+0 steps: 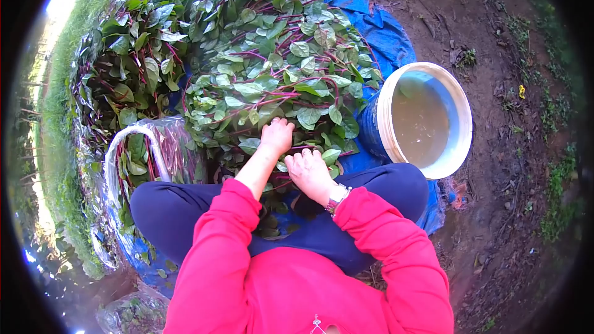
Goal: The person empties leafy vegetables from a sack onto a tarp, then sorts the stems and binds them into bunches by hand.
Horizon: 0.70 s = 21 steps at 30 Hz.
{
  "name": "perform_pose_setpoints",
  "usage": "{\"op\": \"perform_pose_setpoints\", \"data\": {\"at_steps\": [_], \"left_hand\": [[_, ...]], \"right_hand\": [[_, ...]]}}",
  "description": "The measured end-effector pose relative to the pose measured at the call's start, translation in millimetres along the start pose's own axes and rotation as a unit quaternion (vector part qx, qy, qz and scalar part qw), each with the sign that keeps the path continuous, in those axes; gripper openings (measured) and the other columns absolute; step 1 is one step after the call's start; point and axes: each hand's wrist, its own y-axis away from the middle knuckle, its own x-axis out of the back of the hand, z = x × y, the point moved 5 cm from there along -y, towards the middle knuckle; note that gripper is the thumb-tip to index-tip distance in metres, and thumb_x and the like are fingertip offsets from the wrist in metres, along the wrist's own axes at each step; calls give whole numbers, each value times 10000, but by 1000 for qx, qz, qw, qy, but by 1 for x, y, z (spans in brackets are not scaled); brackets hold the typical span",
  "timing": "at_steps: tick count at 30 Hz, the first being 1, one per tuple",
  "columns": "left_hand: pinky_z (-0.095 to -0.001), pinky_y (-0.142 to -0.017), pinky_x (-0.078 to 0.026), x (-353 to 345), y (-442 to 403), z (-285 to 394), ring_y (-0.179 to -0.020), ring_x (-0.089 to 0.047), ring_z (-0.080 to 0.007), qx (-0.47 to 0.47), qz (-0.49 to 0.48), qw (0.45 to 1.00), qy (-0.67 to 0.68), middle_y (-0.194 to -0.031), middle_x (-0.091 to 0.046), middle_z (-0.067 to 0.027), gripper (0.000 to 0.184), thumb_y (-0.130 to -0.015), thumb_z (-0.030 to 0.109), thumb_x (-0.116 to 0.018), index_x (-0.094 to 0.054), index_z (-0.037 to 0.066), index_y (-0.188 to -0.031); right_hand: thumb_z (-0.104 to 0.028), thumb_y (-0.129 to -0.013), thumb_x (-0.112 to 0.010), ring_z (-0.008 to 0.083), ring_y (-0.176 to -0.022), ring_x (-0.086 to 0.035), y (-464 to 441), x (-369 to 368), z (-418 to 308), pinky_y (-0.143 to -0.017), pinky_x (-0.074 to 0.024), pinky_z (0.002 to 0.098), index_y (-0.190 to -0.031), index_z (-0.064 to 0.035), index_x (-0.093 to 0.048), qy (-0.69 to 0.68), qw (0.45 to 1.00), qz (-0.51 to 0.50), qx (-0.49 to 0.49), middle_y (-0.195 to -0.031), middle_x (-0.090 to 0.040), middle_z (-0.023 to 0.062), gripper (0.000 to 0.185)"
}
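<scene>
A broad heap of Malabar spinach [272, 68], green-leaved with purple-red stems, lies in front of my crossed legs. My left hand [278, 136] reaches into the near edge of the heap, its fingers curled down among the stems. Just to its right and closer to me, my right hand [310, 175] is closed too, with a purple stem and leaves at its fingertips. The fingertips of both hands are partly hidden by foliage. A metal-banded watch [338, 198] circles my right wrist.
A white-rimmed bucket [461, 136] of cloudy water stands by my right knee. Blue tarp [387, 37] lies under the heap. At left, a clear plastic bag [176, 142] of stems stands before more bunches [136, 68]. Bare soil [495, 210] stretches along the right.
</scene>
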Motion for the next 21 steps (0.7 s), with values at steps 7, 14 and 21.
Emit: {"op": "perform_pose_setpoints", "data": {"at_steps": [7, 14, 21], "left_hand": [[-430, -899, -370, -21, 3, -15, -1045, -509, -215, -22, -56, 992, -114, -1019, -571, -67, 189, -806, 201, -506, -656, 176, -918], [-424, -728, -488, 69, 18, -25, -867, -568, -323, -61, 112, 981, 148, -962, -525, -124, 127, -827, 186, -540, -574, 101, -915], [-407, -744, -470, 98, 78, -23, -853, -577, -330, -179, -184, 947, 190, -881, -558, -131, 152, -806, 172, -586, -591, 74, -923]], "right_hand": [[-175, -773, -540, 193, -750, -551, 3, 1, -3, -673, -410, 372, -855, -114, -527, -9, 1000, -22, 3, -743, -550, 25, 103], [-172, -796, -518, 208, -821, -558, 15, 11, -14, -794, -373, 444, -883, -94, -560, -14, 991, -129, -11, -797, -589, 37, 123], [-201, -801, -507, 319, -1269, -313, 3, 32, -12, -986, -225, 639, -1080, -89, -576, 40, 999, 13, 14, -1278, -410, 118, 309]]}}
